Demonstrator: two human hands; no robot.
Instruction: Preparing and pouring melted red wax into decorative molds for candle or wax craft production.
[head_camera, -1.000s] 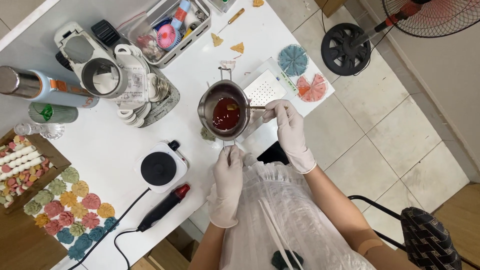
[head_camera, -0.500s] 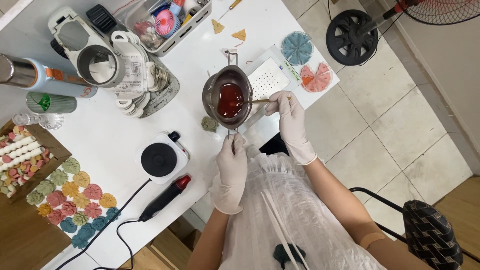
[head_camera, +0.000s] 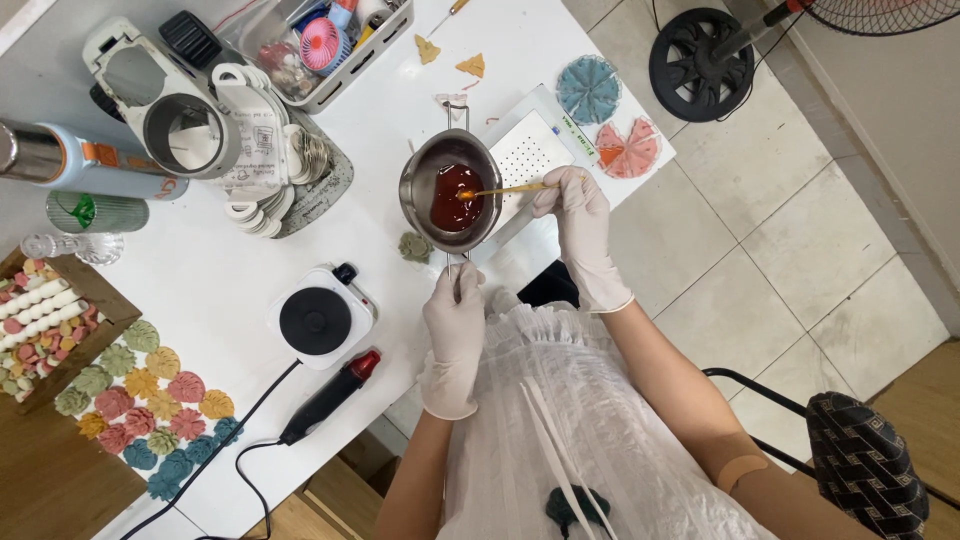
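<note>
My left hand (head_camera: 455, 310), in a white glove, grips the wire handle of a small steel pouring pot (head_camera: 420, 180) held over the white table (head_camera: 240, 270). Dark red liquid (head_camera: 458, 197) fills the pot. My right hand (head_camera: 573, 208), also gloved, holds a thin wooden stick (head_camera: 510, 188) whose tip dips into the red liquid. A white perforated tray (head_camera: 528, 152) lies just right of the pot, under the stick.
A small white hotplate (head_camera: 318, 320) and a black-and-red tool (head_camera: 330, 395) with cords sit at the near table edge. Colourful leaf-shaped pieces (head_camera: 140, 400) lie left. A blue and a pink fan-shaped piece (head_camera: 610, 120), a clear bin (head_camera: 320, 40) and a fan base (head_camera: 700, 50) are beyond.
The stick's tip now dips into the red liquid. Both hands and the pot sit in much the same place as before.
</note>
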